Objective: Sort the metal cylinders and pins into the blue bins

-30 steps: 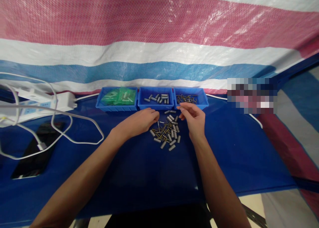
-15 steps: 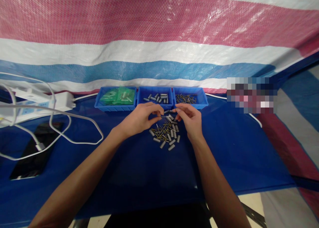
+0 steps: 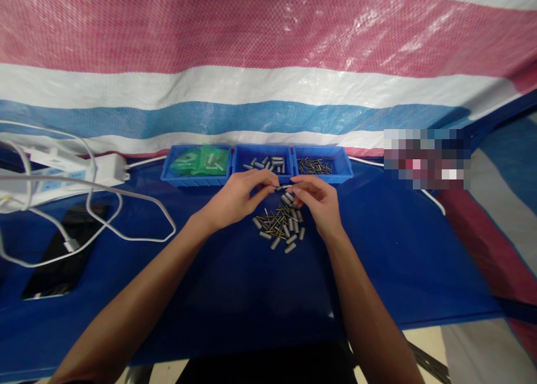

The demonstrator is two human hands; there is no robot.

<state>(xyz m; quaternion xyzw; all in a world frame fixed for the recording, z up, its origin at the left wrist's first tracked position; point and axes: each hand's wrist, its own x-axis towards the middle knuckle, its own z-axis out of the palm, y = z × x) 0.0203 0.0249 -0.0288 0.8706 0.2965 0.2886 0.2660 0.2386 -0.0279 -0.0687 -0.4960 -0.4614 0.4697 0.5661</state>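
Above a small pile of parts, my left hand (image 3: 245,195) is closed in a pinch on a thin metal pin (image 3: 285,187), which points toward the other hand. The thumb and forefinger of my right hand (image 3: 319,202) are pinched at the pin's far end; what they hold is too small to make out. Under and in front of the fingers, several grey metal cylinders (image 3: 290,248) lie loose on the table. Heaped among them are several thin gold-and-silver pins (image 3: 274,222).
Along the back stand three blue bins: one with green bags (image 3: 197,161), one with grey cylinders (image 3: 277,164), one with thin pins (image 3: 314,166). At left are a white power strip (image 3: 107,170), looped white cables (image 3: 145,240) and a black phone (image 3: 62,261). Striped sheeting (image 3: 268,32) hangs behind.
My left fingertips have moved slightly up and right with the pin, closing the gap to my right fingertips. My right hand has barely moved. The view has shifted slightly.
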